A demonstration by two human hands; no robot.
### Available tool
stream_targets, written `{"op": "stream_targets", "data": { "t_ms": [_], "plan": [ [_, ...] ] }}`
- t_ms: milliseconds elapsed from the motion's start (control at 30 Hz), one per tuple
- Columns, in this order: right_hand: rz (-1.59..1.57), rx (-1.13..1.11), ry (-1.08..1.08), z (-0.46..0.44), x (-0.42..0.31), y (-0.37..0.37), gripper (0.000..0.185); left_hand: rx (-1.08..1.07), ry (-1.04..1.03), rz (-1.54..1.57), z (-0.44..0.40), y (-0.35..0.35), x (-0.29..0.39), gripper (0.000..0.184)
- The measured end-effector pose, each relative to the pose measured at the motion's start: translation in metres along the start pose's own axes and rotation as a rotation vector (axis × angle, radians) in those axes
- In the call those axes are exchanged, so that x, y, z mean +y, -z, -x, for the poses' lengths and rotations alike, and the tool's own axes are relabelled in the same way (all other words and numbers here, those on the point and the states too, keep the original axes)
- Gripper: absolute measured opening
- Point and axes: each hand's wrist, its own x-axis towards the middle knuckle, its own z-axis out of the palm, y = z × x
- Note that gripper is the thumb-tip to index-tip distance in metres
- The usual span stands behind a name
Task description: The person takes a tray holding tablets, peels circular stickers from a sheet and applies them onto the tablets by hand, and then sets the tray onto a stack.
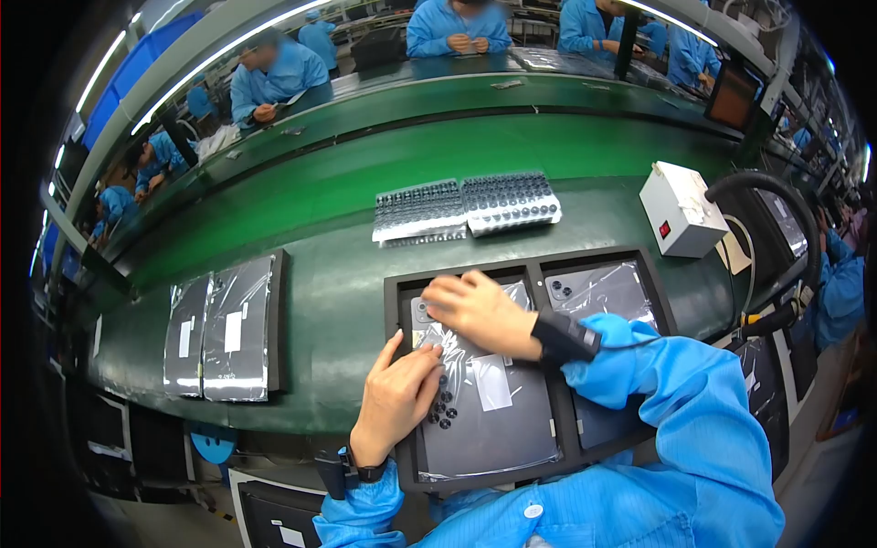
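A dark tablet-like panel (498, 434) under clear film lies in the left half of a black foam tray (402, 461). My left hand (395, 397) rests on the panel's left side with its fingers apart, the fingertips touching the wrinkled film. Just right of its thumb, several small black rings (444, 411) lie loose on the panel. My right hand (480, 313) is over the panel's upper left corner, beside the camera cutout (422, 312). Its fingers are bent downward and close together; their tips hide whatever they hold. A white label (493, 384) shows mid-panel.
A second panel (598, 292) with black rings at its camera corner fills the tray's right half. Beyond are two plastic sheets of black round parts (510, 201). A white box (681, 210) with a red switch stands right. Wrapped panels (239, 333) lie left. Co-workers (457, 32) sit opposite.
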Motion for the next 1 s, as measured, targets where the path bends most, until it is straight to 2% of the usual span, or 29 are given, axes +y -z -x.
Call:
{"op": "stream_targets", "data": {
  "t_ms": [33,100,167,233,300,367,400,467,567,767,900,1000],
  "plan": [
    [-0.087,0.001,-0.056,0.0,0.008,0.006,0.027,-0.006,-0.012,-0.005,0.0,0.001,0.0,0.008],
    [-0.217,0.013,-0.166,0.0,0.011,0.02,0.031,0.074,0.123,0.147,-0.002,0.003,-0.002,0.006],
    [-0.47,0.181,-0.243,0.001,0.0,0.033,0.027,0.148,0.159,0.183,-0.002,0.005,0.0,0.009],
    [-0.496,0.197,-0.228,0.002,-0.021,0.056,0.025,0.076,0.534,0.541,-0.001,0.01,0.007,0.011],
    [-0.451,0.195,-0.17,0.006,-0.037,0.075,0.022,0.082,0.536,0.646,0.0,0.004,0.005,0.015],
    [-0.393,0.174,-0.115,0.012,-0.046,0.074,0.025,0.084,0.641,0.894,0.001,0.0,0.004,0.016],
    [-0.391,0.175,-0.116,0.015,-0.048,0.073,0.025,0.082,0.639,0.894,0.0,0.001,0.005,0.016],
    [-0.349,0.128,-0.107,0.02,-0.05,0.069,0.025,0.027,0.671,1.167,-0.002,0.005,0.01,0.017],
    [-0.366,0.168,-0.126,0.022,-0.052,0.063,0.027,0.13,0.666,1.213,-0.012,0.006,0.026,0.024],
    [-0.394,0.168,-0.188,0.021,-0.059,0.058,0.028,0.151,0.682,1.21,-0.01,0.002,0.025,0.039],
    [-0.366,0.194,-0.167,0.022,-0.06,0.058,0.025,0.188,0.632,1.174,-0.007,-0.006,0.025,0.039],
    [-0.373,0.189,-0.181,0.025,-0.061,0.057,0.023,0.129,0.66,1.157,-0.004,-0.009,0.021,0.034]
  ]
}}
